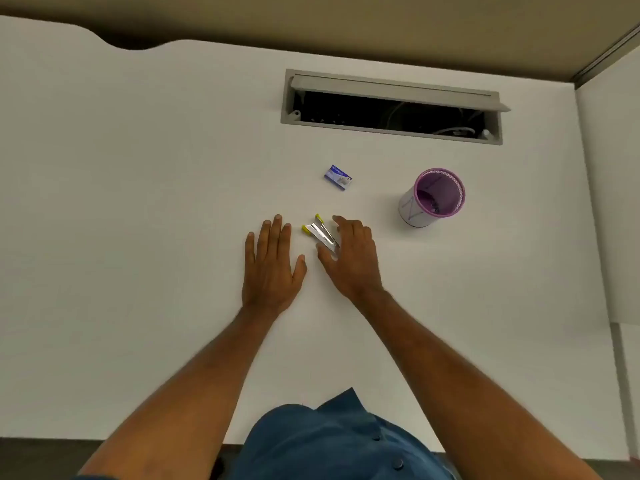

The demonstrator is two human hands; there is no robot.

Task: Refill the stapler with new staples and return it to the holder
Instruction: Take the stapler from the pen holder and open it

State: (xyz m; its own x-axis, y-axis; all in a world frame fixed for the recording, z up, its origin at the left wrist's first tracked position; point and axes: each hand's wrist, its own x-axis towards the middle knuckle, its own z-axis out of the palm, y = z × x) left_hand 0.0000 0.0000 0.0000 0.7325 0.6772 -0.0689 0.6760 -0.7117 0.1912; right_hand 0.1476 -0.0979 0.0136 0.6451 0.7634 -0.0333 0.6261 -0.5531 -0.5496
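Head view, looking down on a big white desk (138, 202) that fills nearly the whole frame. At the far side there's a long cable hatch (391, 105) cut into the top, its grey flap propped open, dark inside with some cables showing. Behind the desk runs a beige wall, and a white panel stands along the right edge. At the bottom you can see a blue buttoned shirt (332, 441) and two bare forearms reaching out over the desk.

Smaller stuff: a purple-lined cup holder (433, 199) stands upright off to the right, well apart from the hands, something small and dark at its bottom that I can't make out. A little blue staple box (338, 177) lies closed near the middle, just beyond the hands. Nothing sits between it and the hands.

The stapler (320, 233), silver with yellow tips, lies on the desk between the hands, hinged open in a V with the yellow ends pointing away from the person.

The left hand (272, 268) lies flat on the desk, fingers straight and close together, thumb out, just beside the stapler but not touching it. The right hand (349, 254) has loosely curved fingers spread over the stapler's near end; thumb tip seems to touch it, can't tell if it's really gripping.
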